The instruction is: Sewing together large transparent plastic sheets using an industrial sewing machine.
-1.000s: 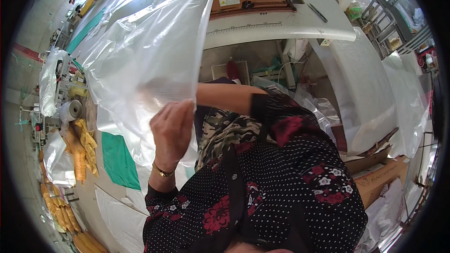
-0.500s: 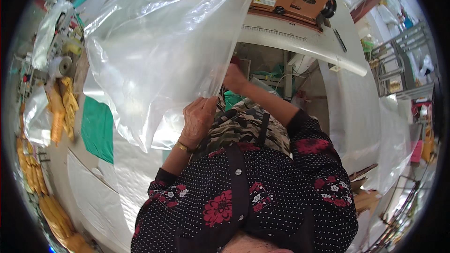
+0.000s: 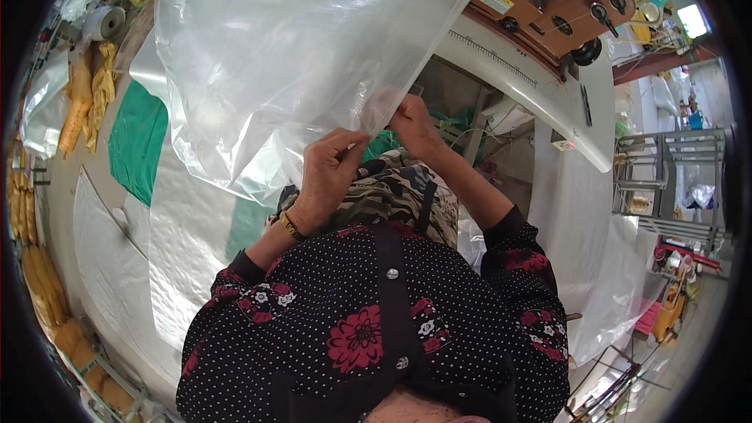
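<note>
A large clear plastic bag [image 3: 290,55] hangs spread in front of me, reaching up to the sewing machine [image 3: 548,0]. My left hand [image 3: 329,176] pinches the bag's lower edge with thumb and fingers. My right hand [image 3: 411,125] grips the same edge a little further up and to the right. Both wrists come out of dark dotted sleeves with red flowers. A bracelet sits on my left wrist.
A white curved table [image 3: 548,102] carries the brown sewing machine at top right. White sheets [image 3: 188,227] and a green sheet [image 3: 137,141] lie on the floor at left, with yellow bundles [image 3: 82,102] beside them. Metal racks [image 3: 666,180] stand at right.
The bag has swung up and to the right toward the sewing machine. Both hands have come closer together on its lower edge.
</note>
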### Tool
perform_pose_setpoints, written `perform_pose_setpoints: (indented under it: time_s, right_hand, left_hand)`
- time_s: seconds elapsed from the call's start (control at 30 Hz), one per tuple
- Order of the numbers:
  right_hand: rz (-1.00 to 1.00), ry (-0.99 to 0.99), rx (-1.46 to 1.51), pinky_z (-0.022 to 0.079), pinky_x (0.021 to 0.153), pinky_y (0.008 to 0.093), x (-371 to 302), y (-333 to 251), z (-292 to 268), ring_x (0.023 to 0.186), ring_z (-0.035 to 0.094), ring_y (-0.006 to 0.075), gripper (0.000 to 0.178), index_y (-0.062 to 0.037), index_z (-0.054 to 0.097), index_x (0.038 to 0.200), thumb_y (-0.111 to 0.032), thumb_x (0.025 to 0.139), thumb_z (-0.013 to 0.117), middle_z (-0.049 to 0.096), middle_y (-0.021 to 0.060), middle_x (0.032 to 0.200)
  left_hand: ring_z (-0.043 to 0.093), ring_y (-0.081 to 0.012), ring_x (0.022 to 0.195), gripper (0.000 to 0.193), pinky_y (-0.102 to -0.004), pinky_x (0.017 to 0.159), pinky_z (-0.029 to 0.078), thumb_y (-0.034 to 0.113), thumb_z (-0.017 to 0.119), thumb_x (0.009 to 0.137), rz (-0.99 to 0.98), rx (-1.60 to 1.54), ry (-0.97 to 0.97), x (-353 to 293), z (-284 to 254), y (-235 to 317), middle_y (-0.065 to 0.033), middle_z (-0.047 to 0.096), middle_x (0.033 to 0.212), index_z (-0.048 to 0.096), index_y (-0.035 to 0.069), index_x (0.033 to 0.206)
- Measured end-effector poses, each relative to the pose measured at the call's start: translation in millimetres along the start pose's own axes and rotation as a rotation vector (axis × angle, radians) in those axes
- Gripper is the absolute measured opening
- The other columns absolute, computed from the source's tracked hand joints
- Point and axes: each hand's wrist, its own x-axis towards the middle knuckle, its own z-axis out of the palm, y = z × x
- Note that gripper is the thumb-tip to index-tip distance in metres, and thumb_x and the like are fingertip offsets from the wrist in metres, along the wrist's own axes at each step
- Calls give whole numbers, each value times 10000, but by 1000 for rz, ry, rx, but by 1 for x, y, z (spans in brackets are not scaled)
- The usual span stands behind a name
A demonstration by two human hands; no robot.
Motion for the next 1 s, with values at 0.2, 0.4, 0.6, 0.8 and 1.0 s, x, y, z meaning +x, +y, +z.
perform_pose_setpoints:
  time_s: [0.2, 0.4, 0.6, 0.8, 1.0]
  right_hand:
    - [-227, 429, -623, 500, 801, 341, -4, -41, -26, 851, 643, 258, 134, -21, 610, 1038, -88, 923, 596, 637, 90, 893]
    - [-750, -31, -1161, 382, 1035, 465, 9, -70, -47, 1112, 543, 273, 252, -80, 610, 1062, -83, 824, 693, 584, 72, 1121]
    - [-721, -174, -1230, 321, 1088, 473, 14, -86, -41, 1099, 544, 226, 284, -94, 616, 1054, -134, 794, 724, 587, 25, 1090]
    - [-751, -263, -1246, 338, 1072, 466, 14, -85, -34, 1053, 551, 200, 241, -111, 624, 976, -130, 759, 728, 582, 10, 1030]
    - [-800, -236, -1240, 376, 1023, 441, 15, -85, -32, 1015, 550, 208, 201, -107, 611, 911, -133, 742, 716, 578, 15, 997]
  left_hand:
    - [580, -81, 686, 333, -216, 594, 473, -39, 569, 919, 39, -127, 67, -9, 3, -2, -61, 620, 895, 614, -1, 1246]
    - [575, -166, 647, 385, -273, 596, 480, -62, 587, 876, 374, 142, 112, -7, 5, -5, -111, 583, 890, 606, -5, 1256]
    - [548, -176, 602, 371, -294, 559, 454, -10, 695, 826, 340, 205, 196, -2, 11, -2, -103, 580, 839, 642, -6, 1193]
    - [575, -240, 608, 245, -347, 550, 459, 61, 742, 799, 384, 272, 279, 9, 13, 0, -99, 571, 777, 674, 10, 1029]
    - [568, -262, 609, 112, -364, 538, 441, 50, 719, 803, 451, 280, 281, 17, 10, 4, -84, 542, 730, 699, 48, 913]
